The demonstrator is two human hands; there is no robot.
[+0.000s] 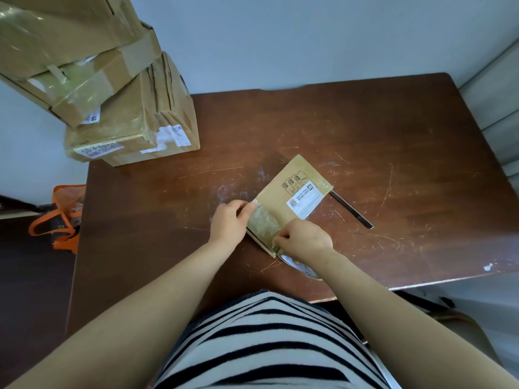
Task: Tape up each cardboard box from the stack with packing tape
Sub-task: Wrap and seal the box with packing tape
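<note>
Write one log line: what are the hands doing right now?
step: taping small cardboard box | left hand: pinches tape strip | right hand: pinches other end

The box stack (84, 80) runs off the top-left edge; the label (304, 203) print is too small.

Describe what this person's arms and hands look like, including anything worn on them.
The left hand and right hand are gloveless, with no ring, watch or bracelet visible. No sleeves show: the forearms are bare down to the frame's edge. The top is striped black and white.
</note>
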